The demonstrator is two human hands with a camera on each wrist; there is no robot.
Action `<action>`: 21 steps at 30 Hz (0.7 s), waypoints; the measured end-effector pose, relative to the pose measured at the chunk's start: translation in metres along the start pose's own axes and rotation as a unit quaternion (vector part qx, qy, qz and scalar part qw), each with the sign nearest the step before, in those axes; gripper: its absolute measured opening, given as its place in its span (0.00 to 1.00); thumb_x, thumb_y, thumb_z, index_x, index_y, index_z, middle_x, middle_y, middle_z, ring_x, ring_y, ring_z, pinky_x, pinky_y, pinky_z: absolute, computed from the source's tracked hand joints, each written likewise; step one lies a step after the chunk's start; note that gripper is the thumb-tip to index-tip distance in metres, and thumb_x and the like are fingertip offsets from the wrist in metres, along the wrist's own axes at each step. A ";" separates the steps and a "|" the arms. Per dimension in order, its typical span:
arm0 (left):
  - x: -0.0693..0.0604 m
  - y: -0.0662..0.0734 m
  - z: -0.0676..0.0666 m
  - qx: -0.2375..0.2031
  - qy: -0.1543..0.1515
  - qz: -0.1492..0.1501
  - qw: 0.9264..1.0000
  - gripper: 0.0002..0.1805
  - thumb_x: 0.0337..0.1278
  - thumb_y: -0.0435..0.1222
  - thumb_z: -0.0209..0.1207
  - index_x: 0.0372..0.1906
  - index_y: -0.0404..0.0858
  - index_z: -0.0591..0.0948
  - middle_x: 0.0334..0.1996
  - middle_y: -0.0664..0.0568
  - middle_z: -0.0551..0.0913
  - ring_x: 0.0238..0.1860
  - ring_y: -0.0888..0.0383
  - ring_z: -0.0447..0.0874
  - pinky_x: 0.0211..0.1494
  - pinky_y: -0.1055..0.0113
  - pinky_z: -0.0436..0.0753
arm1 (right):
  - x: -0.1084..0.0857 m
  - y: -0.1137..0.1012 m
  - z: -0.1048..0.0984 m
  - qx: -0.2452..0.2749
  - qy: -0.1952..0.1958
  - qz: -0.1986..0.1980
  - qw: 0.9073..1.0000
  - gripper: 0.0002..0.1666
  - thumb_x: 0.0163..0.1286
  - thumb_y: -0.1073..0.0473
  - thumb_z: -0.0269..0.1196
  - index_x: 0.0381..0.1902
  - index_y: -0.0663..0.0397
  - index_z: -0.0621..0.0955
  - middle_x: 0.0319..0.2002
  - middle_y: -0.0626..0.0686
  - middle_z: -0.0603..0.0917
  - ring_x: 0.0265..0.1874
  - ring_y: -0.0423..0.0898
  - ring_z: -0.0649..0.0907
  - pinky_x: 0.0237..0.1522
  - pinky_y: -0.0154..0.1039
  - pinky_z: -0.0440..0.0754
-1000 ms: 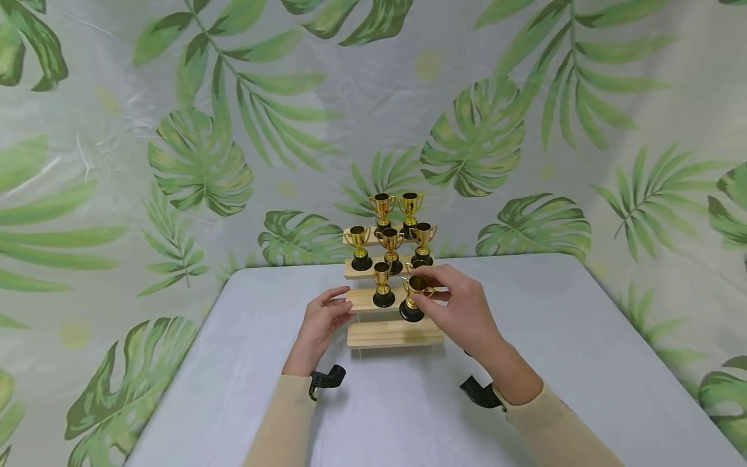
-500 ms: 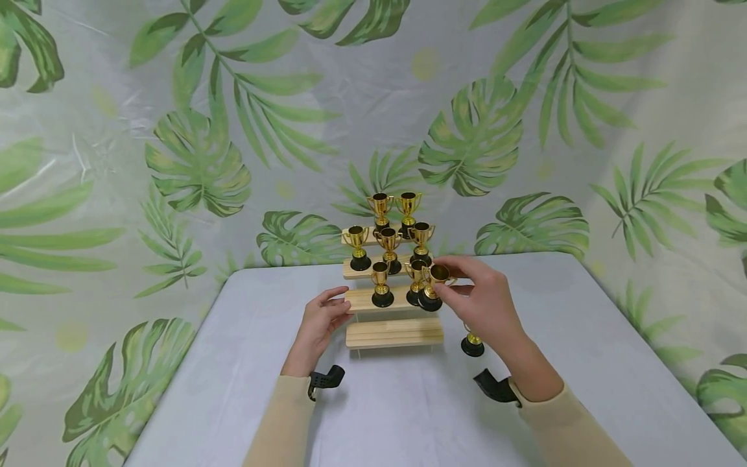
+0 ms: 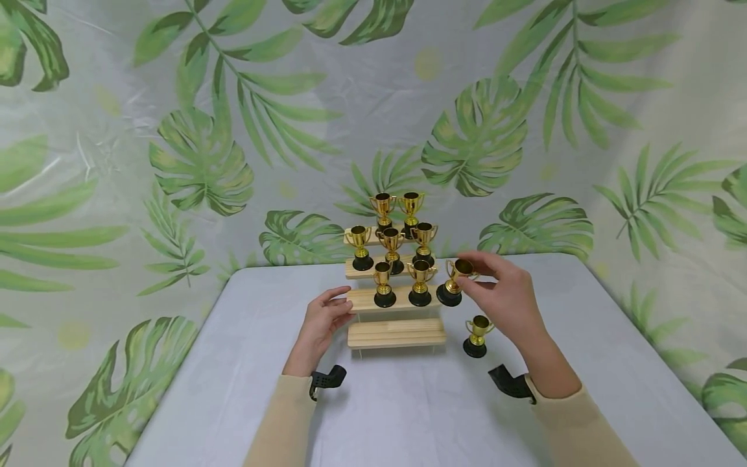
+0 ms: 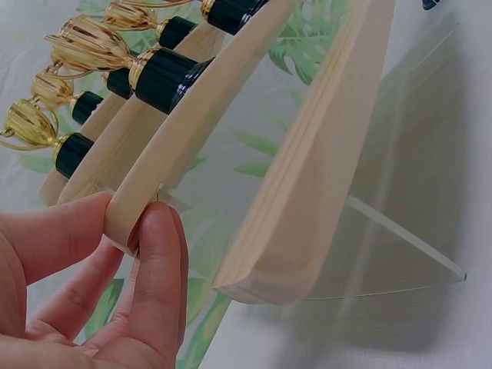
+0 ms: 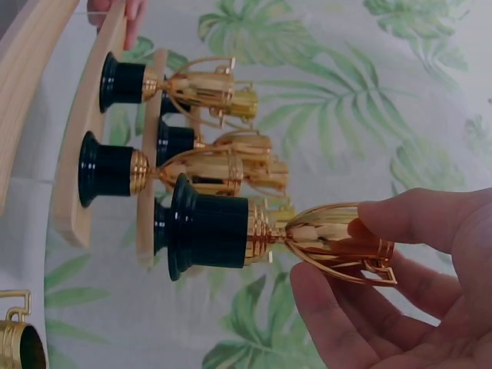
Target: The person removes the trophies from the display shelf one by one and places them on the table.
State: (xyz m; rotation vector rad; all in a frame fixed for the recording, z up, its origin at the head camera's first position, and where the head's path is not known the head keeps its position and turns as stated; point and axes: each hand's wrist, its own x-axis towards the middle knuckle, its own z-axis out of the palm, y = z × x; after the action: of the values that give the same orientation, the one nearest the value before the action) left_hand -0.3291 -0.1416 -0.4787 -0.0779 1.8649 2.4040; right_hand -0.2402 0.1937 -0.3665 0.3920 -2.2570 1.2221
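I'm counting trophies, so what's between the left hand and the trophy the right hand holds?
In the head view, a first trophy and a second trophy stand there, on the wooden shelf whose end the left hand pinches.

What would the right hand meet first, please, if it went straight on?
Its held trophy would likely meet the rightmost trophy on the second-lowest shelf, though depth is unclear.

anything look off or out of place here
Nothing looks spilled or damaged. The lone trophy stands out: it is upright on the table right of the wooden stand, while seven trophies stand on its tiers. The held trophy leans slightly, but it is in the right grip.
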 end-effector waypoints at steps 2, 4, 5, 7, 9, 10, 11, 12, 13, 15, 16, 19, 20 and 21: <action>0.000 0.000 0.000 0.002 0.001 -0.001 1.000 0.26 0.61 0.25 0.65 0.64 0.34 0.78 0.41 0.44 0.81 0.40 0.51 0.85 0.49 0.61 0.87 | 0.001 0.004 -0.002 -0.001 -0.001 0.008 1.000 0.22 0.65 0.58 0.73 0.57 0.41 0.84 0.48 0.44 0.85 0.48 0.43 0.84 0.43 0.27 0.85; 0.000 0.000 0.000 0.001 0.005 -0.003 1.000 0.24 0.61 0.25 0.65 0.63 0.35 0.79 0.42 0.43 0.81 0.42 0.49 0.85 0.49 0.61 0.87 | 0.003 0.007 -0.003 -0.007 0.000 0.015 1.000 0.22 0.65 0.57 0.73 0.57 0.40 0.84 0.48 0.44 0.85 0.48 0.43 0.84 0.43 0.27 0.84; 0.000 0.000 0.001 -0.001 0.006 -0.004 1.000 0.24 0.61 0.25 0.65 0.63 0.35 0.79 0.42 0.43 0.81 0.43 0.48 0.85 0.49 0.61 0.87 | 0.004 0.008 -0.004 -0.009 -0.001 0.017 1.000 0.22 0.66 0.57 0.72 0.57 0.40 0.84 0.49 0.44 0.85 0.48 0.43 0.84 0.43 0.26 0.84; 0.000 0.000 0.001 -0.002 0.009 -0.004 1.000 0.23 0.62 0.25 0.64 0.62 0.36 0.80 0.42 0.43 0.81 0.43 0.47 0.85 0.48 0.61 0.87 | 0.004 0.011 -0.006 -0.012 -0.001 0.021 1.000 0.22 0.66 0.56 0.72 0.58 0.41 0.83 0.49 0.44 0.85 0.49 0.43 0.84 0.43 0.26 0.84; 0.000 0.000 0.001 -0.003 0.007 -0.002 1.000 0.23 0.62 0.25 0.64 0.63 0.35 0.79 0.41 0.44 0.82 0.42 0.48 0.85 0.47 0.62 0.87 | 0.005 0.013 -0.009 -0.016 0.001 0.023 1.000 0.22 0.67 0.56 0.71 0.58 0.41 0.83 0.49 0.45 0.86 0.49 0.44 0.84 0.43 0.25 0.83; 0.000 0.000 0.001 -0.004 0.007 -0.001 1.000 0.23 0.62 0.25 0.64 0.63 0.35 0.79 0.41 0.44 0.82 0.41 0.49 0.85 0.46 0.62 0.88 | 0.005 0.014 -0.010 -0.017 0.001 0.024 1.000 0.22 0.67 0.56 0.71 0.59 0.41 0.83 0.49 0.46 0.86 0.49 0.45 0.84 0.43 0.25 0.83; 0.000 0.000 0.001 -0.006 0.006 -0.001 1.000 0.23 0.62 0.25 0.64 0.63 0.35 0.79 0.40 0.44 0.82 0.40 0.50 0.85 0.46 0.62 0.88 | 0.006 0.015 -0.011 -0.019 0.002 0.026 0.999 0.22 0.67 0.56 0.71 0.59 0.42 0.83 0.49 0.46 0.86 0.49 0.45 0.85 0.43 0.24 0.83; -0.001 0.000 0.001 -0.007 0.005 0.000 1.000 0.23 0.62 0.25 0.64 0.63 0.35 0.80 0.40 0.44 0.82 0.40 0.51 0.85 0.46 0.62 0.88 | 0.006 0.017 -0.012 -0.019 0.003 0.028 0.999 0.22 0.67 0.56 0.71 0.59 0.42 0.83 0.49 0.47 0.86 0.48 0.45 0.85 0.42 0.24 0.83; -0.001 0.000 0.001 -0.009 0.003 0.000 1.000 0.24 0.61 0.25 0.65 0.62 0.35 0.80 0.40 0.44 0.82 0.40 0.51 0.85 0.46 0.62 0.88 | 0.007 0.018 -0.013 -0.022 0.004 0.030 0.999 0.22 0.67 0.56 0.71 0.59 0.42 0.83 0.48 0.47 0.86 0.48 0.45 0.85 0.42 0.24 0.83; -0.001 0.000 0.000 -0.012 0.002 0.001 1.000 0.23 0.60 0.26 0.66 0.61 0.36 0.80 0.40 0.45 0.82 0.41 0.50 0.85 0.46 0.62 0.88 | 0.008 0.021 -0.015 -0.027 0.003 0.036 0.999 0.21 0.68 0.55 0.70 0.59 0.42 0.83 0.48 0.47 0.86 0.48 0.46 0.85 0.42 0.24 0.83; -0.001 0.000 0.000 -0.014 0.003 0.000 1.000 0.23 0.59 0.26 0.66 0.61 0.36 0.81 0.40 0.45 0.82 0.42 0.49 0.85 0.47 0.62 0.88 | 0.008 0.022 -0.015 -0.028 0.002 0.040 0.999 0.21 0.68 0.55 0.70 0.59 0.43 0.83 0.47 0.47 0.87 0.48 0.46 0.85 0.42 0.23 0.83; -0.001 0.000 0.000 -0.016 0.004 0.000 1.000 0.23 0.59 0.25 0.67 0.60 0.37 0.82 0.39 0.44 0.82 0.42 0.47 0.85 0.47 0.61 0.88 | 0.009 0.027 -0.017 -0.039 -0.002 0.049 0.998 0.21 0.68 0.55 0.70 0.58 0.45 0.83 0.47 0.49 0.87 0.48 0.48 0.86 0.41 0.23 0.82; -0.001 0.000 0.000 -0.016 0.004 -0.001 1.000 0.23 0.59 0.25 0.67 0.60 0.38 0.82 0.39 0.44 0.82 0.42 0.47 0.85 0.47 0.61 0.88 | 0.009 0.029 -0.018 -0.043 -0.003 0.050 0.998 0.21 0.68 0.56 0.70 0.58 0.45 0.83 0.47 0.49 0.87 0.48 0.49 0.86 0.39 0.23 0.82; -0.001 -0.001 0.000 -0.016 0.005 -0.001 1.000 0.22 0.59 0.25 0.67 0.59 0.38 0.82 0.39 0.44 0.82 0.42 0.48 0.85 0.47 0.61 0.88 | 0.010 0.030 -0.018 -0.049 -0.004 0.052 0.997 0.21 0.68 0.56 0.70 0.58 0.46 0.83 0.47 0.50 0.87 0.47 0.50 0.86 0.38 0.24 0.82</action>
State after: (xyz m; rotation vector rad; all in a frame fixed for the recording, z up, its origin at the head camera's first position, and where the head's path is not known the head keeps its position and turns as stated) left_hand -0.3278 -0.1418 -0.4792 -0.0958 1.8289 2.4380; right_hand -0.2568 0.2250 -0.3734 0.2450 -2.3583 1.1578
